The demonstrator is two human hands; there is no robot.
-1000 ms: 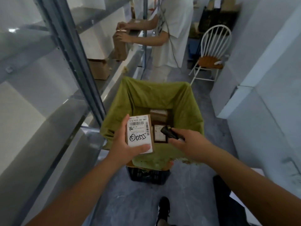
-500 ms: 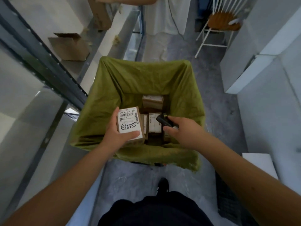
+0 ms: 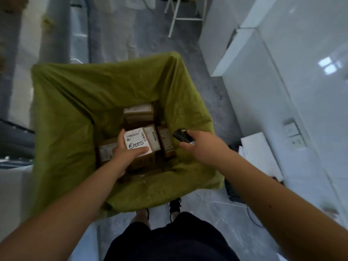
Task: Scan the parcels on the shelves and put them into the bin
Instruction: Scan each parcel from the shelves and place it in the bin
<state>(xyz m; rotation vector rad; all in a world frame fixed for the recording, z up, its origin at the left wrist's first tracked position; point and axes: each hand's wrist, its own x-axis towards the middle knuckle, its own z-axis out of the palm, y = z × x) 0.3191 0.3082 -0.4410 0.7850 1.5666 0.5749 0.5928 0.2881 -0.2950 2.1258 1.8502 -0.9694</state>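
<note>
My left hand (image 3: pixel 125 153) grips the labelled parcel (image 3: pixel 138 143) low inside the bin (image 3: pixel 62 102), my right hand (image 3: pixel 202 146) curls round the scanner (image 3: pixel 181 136); released crooked, the parcel probably wedges on the boxes (image 3: pixel 138 112) below.

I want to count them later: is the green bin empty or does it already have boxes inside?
Not empty. Several cardboard parcels lie at the bottom of the green-lined bin, below the left hand.

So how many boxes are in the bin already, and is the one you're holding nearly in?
At least four parcels already lie at the bottom of the green-lined bin. The left hand holds a labelled parcel low inside the bin, not yet let go. The right hand holds the scanner over the bin's edge. The shelves are out of view, so I cannot tell how many parcels are left.
</note>
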